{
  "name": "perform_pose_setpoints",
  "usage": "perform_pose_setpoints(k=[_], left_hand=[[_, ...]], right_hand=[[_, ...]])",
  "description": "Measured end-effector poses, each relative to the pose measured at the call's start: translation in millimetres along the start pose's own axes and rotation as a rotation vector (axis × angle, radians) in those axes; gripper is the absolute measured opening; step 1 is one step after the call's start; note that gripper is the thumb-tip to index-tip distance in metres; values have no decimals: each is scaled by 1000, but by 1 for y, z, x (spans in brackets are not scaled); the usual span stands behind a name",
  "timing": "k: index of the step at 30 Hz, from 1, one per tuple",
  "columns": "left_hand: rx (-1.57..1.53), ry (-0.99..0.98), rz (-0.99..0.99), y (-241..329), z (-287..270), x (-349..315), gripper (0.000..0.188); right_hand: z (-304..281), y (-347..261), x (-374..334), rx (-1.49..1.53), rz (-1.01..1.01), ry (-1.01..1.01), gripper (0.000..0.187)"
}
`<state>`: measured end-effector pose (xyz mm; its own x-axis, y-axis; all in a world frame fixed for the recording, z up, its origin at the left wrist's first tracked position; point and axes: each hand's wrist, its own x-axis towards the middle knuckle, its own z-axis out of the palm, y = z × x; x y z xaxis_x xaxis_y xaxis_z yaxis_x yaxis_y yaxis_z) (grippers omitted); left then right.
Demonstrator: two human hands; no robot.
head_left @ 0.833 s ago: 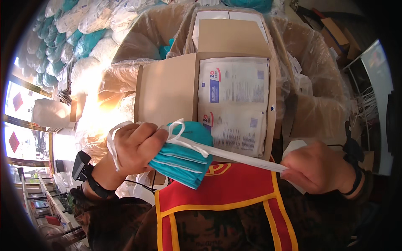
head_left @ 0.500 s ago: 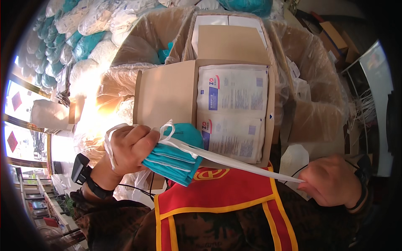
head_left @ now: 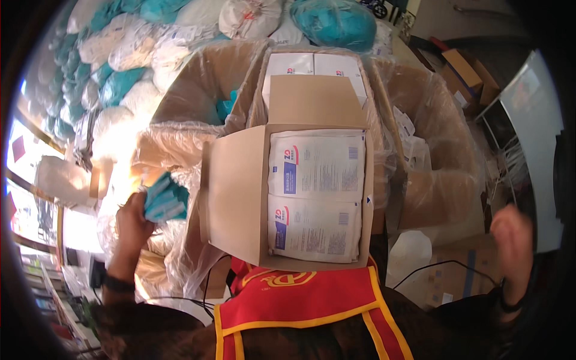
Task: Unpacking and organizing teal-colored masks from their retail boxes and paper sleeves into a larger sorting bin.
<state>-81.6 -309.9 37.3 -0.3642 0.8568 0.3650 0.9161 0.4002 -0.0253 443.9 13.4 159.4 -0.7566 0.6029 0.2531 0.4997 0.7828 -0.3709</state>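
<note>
A small bundle of teal face masks with pale edges is gripped in my left hand, out at the left over a plastic-lined carton. My right hand is raised far out at the right, beside a pale panel. Motion smears its fingers, and I see nothing plainly held in it. Between the hands, in front of my body, an open cardboard box holds white printed packets lying flat in two groups. Neither hand touches this box.
Large plastic-lined cartons stand around the box; the left one has teal pieces inside, the right one white packets. White boxes sit behind the flap. Stuffed white and teal bags pile up at the back left. A black cable loops at the right.
My left hand has carried the teal masks away to the left. My right hand has moved farther right, and the white strap stretched between the hands no longer shows. The view has shifted slightly.
</note>
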Motion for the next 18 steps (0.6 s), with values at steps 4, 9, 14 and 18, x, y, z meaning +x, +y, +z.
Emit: perform_pose_setpoints(k=[4, 9, 14, 18], left_hand=[[-191, 65, 448, 87, -20, 27, 59], [-279, 146, 677, 140, -25, 35, 48], [-225, 193, 781, 156, -25, 35, 45], [-248, 259, 830, 160, -29, 36, 47]], right_hand=[[34, -17, 1, 721, 274, -114, 20], [92, -32, 60, 1369, 196, -442, 27], [144, -52, 97, 1625, 48, -572, 28], [164, -82, 110, 1258, 69, -763, 20]])
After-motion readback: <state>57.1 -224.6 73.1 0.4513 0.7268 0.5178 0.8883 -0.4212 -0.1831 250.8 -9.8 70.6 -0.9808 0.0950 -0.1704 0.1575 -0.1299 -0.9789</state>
